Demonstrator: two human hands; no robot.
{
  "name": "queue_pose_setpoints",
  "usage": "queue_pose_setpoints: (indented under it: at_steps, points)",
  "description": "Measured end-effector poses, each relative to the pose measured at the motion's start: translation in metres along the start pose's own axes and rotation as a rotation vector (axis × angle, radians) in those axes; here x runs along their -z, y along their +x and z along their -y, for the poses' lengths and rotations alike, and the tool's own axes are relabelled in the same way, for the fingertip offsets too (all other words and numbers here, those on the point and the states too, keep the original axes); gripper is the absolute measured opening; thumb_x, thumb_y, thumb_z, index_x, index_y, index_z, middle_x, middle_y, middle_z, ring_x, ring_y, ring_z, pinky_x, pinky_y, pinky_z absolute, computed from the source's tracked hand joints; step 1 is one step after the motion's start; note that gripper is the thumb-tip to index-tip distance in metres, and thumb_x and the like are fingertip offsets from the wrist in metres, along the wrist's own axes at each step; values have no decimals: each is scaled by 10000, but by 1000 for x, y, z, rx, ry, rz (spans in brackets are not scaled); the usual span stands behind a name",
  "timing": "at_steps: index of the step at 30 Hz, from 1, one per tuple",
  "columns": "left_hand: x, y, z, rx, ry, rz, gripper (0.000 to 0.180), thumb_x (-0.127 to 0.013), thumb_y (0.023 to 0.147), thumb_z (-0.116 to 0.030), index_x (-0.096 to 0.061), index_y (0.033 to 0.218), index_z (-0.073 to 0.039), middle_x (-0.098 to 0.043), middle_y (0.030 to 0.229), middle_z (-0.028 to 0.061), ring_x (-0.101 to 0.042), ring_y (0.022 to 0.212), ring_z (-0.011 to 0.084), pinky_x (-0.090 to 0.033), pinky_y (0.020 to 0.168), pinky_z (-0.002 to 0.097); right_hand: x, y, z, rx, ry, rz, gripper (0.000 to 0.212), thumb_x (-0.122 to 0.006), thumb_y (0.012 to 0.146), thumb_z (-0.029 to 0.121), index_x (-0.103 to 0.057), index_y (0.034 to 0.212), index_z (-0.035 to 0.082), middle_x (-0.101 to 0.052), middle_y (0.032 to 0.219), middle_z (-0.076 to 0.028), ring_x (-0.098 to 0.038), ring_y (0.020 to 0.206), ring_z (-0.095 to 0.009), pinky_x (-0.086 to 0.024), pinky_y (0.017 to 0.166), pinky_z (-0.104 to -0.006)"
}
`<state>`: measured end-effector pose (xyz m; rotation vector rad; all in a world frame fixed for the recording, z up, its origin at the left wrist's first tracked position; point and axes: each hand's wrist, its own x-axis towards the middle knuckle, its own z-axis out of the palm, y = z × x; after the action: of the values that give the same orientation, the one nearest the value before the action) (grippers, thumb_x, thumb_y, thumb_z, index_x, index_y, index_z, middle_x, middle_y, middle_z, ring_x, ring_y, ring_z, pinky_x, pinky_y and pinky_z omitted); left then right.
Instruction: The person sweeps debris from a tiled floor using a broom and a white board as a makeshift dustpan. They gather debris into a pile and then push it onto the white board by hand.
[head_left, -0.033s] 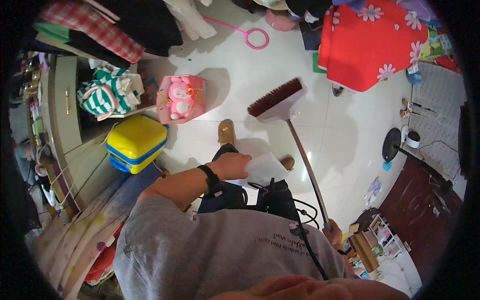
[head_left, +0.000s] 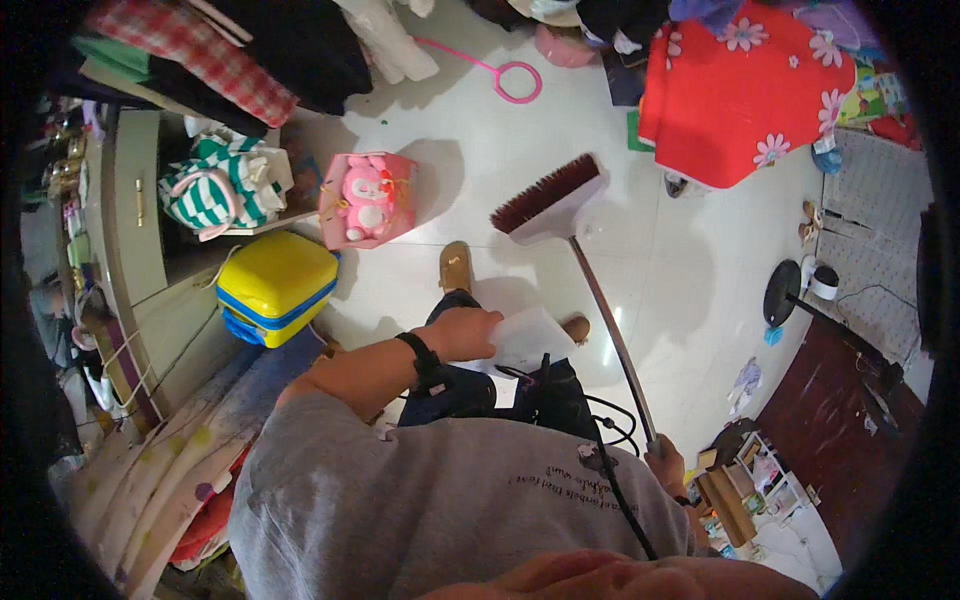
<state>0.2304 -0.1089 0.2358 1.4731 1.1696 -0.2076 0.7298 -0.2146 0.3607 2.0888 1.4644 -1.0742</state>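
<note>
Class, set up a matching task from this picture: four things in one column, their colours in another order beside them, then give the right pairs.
Things:
1. broom head bristles
2. small suitcase
3. hoop toy on the floor
4. sheet held in the left hand

Colours:
A. white
B. dark reddish brown
C. pink
D. yellow with a blue band

Pairs: 1-B, 2-D, 3-C, 4-A

The right hand grips the broom's handle at its lower end.
</note>
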Motion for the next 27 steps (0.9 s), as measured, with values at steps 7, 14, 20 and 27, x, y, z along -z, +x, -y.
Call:
queue_pose_setpoints:
  at_steps: [7, 14, 20, 27]
  points:
    - [31, -58, 28, -24, -83, -191, 407, -593, 739, -263, -550, 1074, -36, -624, 979, 178, -609, 908, 336, -487, 795, 427, 25, 68, 128, 153, -179, -44, 475, -660, 760, 290, -547, 1200, 153, -662, 876, -159, -648, 804, -326, -507, 698, -406]
    - [51, -89, 36, 90, -143, -227, 419, -612, 739, -287, -545, 1065, -34, -617, 1006, 171, -603, 937, 329, -483, 810, 415, 35, 203, 335, 322, 234, 4, 423, -593, 850, 225, -507, 1247, 107, -574, 705, -36, -512, 518, -127, -432, 449, -277]
    - [29, -91, 41, 271, -257, -280, 446, -624, 744, -308, -541, 1086, -34, -617, 1016, 186, -607, 930, 339, -482, 807, 422, 21, 312, 478, 293, 689, 404, 285, -578, 868, 216, -491, 1109, 90, -497, 661, -27, -474, 511, -136, -423, 443, -285]
    - [12, -70, 30, 278, -364, -300, 465, -630, 746, -303, -539, 1104, -20, -612, 1027, 199, -606, 928, 346, -485, 811, 422, 28, 285, 466, 228, 725, 665, 246, -565, 883, 239, -493, 1060, 85, -514, 661, -36, -501, 515, -143, -431, 450, -279]
